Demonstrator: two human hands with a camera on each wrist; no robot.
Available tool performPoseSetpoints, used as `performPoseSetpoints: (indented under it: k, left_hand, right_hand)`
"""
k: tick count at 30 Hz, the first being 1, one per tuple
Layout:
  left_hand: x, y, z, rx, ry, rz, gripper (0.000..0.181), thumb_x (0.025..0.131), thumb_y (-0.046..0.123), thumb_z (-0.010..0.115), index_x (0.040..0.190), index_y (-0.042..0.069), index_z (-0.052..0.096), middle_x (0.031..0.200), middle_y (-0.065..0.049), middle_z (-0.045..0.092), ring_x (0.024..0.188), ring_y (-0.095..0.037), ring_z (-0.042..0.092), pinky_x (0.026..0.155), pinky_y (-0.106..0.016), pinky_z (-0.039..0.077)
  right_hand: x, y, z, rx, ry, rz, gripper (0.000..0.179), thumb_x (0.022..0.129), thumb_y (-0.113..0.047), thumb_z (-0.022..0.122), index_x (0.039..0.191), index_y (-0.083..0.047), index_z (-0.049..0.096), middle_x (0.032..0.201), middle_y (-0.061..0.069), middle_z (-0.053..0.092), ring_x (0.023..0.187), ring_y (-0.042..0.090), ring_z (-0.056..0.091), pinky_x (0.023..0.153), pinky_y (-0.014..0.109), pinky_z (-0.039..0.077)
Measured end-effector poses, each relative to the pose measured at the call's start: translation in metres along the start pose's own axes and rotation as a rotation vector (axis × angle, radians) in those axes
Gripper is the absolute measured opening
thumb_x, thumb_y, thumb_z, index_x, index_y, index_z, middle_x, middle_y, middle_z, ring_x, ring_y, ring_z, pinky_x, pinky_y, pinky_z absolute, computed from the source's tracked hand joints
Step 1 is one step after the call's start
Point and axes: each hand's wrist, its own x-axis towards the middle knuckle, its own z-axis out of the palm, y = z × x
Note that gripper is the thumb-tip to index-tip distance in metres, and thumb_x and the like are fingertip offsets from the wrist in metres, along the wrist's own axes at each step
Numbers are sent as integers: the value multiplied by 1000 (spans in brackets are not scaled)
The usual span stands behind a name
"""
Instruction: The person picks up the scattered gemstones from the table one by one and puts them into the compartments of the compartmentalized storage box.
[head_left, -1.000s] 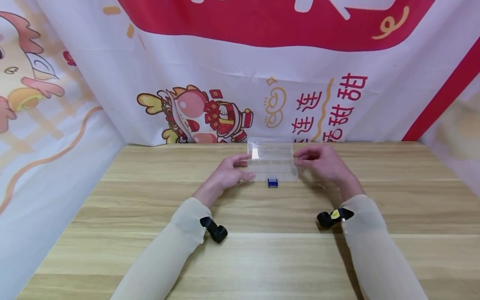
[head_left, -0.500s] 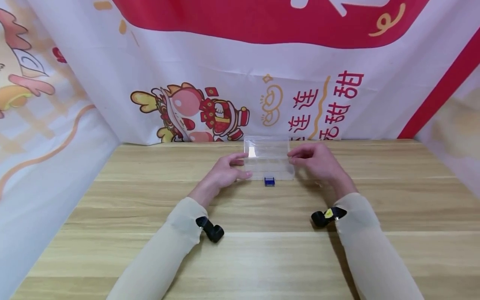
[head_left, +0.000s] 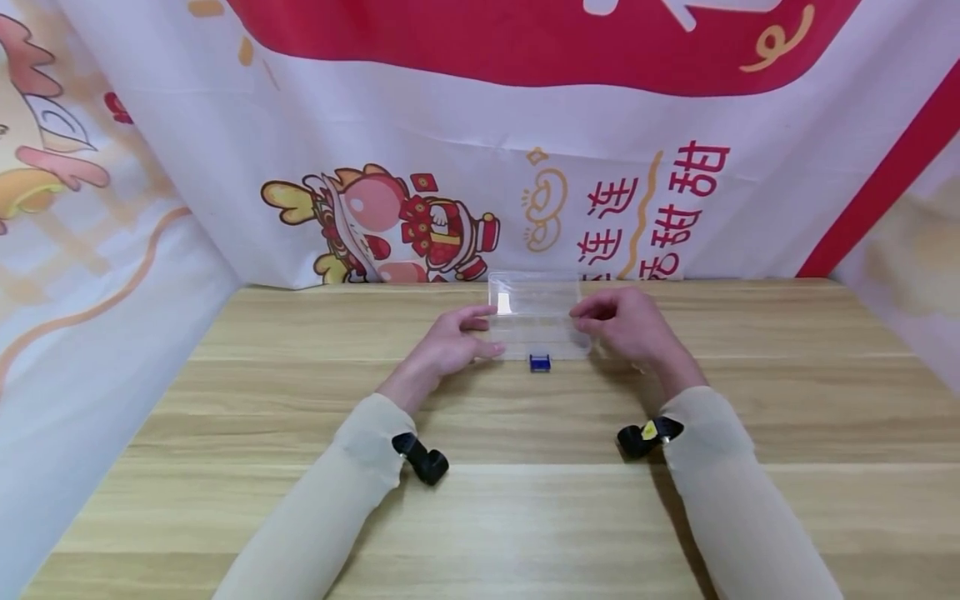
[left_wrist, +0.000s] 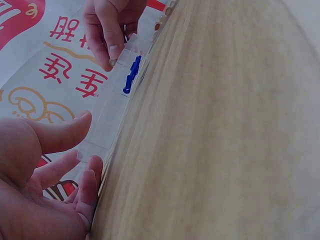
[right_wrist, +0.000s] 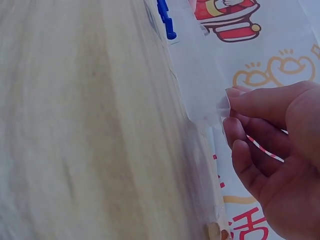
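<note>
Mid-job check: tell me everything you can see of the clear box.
The clear box looks like thin transparent plastic, rectangular, with faint dividing lines and a blue latch at the middle of its front. Its lid appears open, raised at the back. It sits lengthwise near the table's far edge. The left hand is around its left end; the right hand pinches something small at its right end, possibly part of it. Contents: can't tell.

Blue plastic latch (right_wrist: 166, 21): cut off by the top edge, right wrist view. Small greyish piece (left_wrist: 113, 62) pinched by the right hand (right_wrist: 297, 167): mostly hidden, possibly translucent plastic. Rounded brown bits (right_wrist: 214, 231): blurred, unidentifiable.
</note>
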Motion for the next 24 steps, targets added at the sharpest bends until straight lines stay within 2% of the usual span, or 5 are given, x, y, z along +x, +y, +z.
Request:
performPoseSetpoints:
  k: [11,24]
  left_hand:
    - [-1,-1,-1,-10,-6,21,69,92,13,82,154,27,55,152,-6,55,137,-28,52,112,-44,49]
    - [0,0,-1,-11,-9,20,69,92,14,82,154,27,55,151,-6,55,137,-29,52,113,-44,48]
  right_hand:
    - [0,-5,3,-77,3,3,20,101,-14,72,120,-15,79,114,8,74,101,25,64,84,34,54]
    - [0,-5,5,-95,-17,-10,20,101,-14,72,120,-16,79,113,8,72,103,25,63,85,35,54]
